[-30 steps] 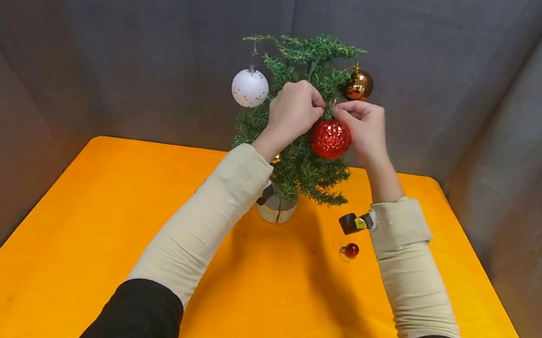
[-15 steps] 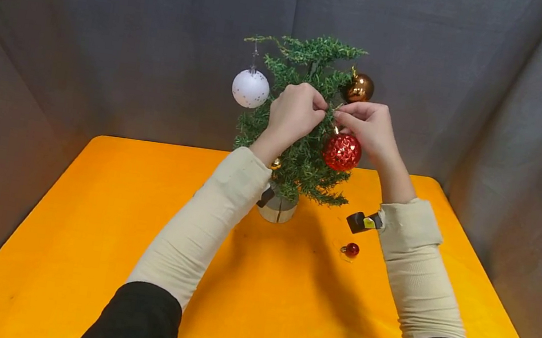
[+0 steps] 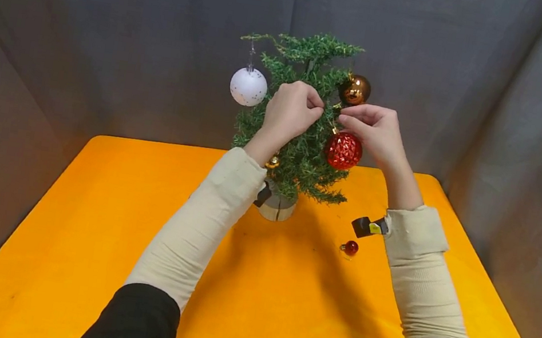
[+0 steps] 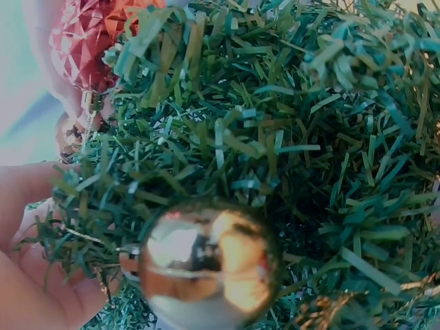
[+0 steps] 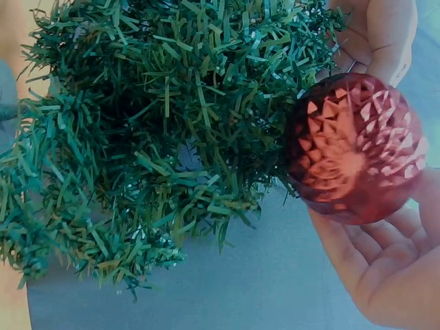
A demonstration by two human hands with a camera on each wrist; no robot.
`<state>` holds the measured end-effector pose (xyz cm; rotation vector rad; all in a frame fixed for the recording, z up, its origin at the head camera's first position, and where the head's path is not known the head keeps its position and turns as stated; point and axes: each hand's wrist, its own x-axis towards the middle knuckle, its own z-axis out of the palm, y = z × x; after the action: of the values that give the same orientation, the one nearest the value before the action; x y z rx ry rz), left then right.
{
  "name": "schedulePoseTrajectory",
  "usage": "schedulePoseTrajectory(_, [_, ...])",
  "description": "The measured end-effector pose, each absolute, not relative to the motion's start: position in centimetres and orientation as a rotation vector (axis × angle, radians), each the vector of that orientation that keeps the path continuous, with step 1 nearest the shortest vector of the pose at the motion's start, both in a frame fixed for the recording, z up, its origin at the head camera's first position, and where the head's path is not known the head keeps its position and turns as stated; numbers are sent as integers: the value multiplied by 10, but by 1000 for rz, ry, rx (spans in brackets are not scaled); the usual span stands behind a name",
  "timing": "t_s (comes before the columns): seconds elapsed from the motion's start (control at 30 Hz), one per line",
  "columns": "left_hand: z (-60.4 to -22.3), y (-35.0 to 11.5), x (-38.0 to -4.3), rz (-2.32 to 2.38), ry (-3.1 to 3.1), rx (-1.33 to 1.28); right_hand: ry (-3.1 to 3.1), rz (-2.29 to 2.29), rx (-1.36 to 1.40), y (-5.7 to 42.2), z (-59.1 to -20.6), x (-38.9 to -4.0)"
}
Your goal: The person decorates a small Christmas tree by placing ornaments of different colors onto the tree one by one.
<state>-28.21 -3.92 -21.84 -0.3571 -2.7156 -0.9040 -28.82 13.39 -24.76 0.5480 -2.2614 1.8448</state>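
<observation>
A small artificial Christmas tree stands mid-table. My left hand pinches one of its branches at the front; the left wrist view shows fingers around the branch tip. A faceted red bauble hangs at the tree's right side, its gold cap upward. Just above it is my right hand, thumb and forefinger slightly parted beside the branch. In the right wrist view that hand lies behind the red bauble, partly hidden by it. A shiny gold bauble hangs near my left wrist.
A white speckled bauble hangs at the upper left of the tree and a copper bauble at the upper right. A tiny red bauble lies on the orange tabletop. Grey curtains surround the table.
The red bauble has moved right and slightly down and now hangs below the branch. My right hand has drawn back to the right, its fingertips parting. My left hand stays nearly still.
</observation>
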Motion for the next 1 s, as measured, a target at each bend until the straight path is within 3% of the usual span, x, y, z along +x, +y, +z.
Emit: schedulePoseTrajectory(1.0, [-229, -53, -256, -1029, -2393, -623, -2087, 1843, 556, 161, -273, -272])
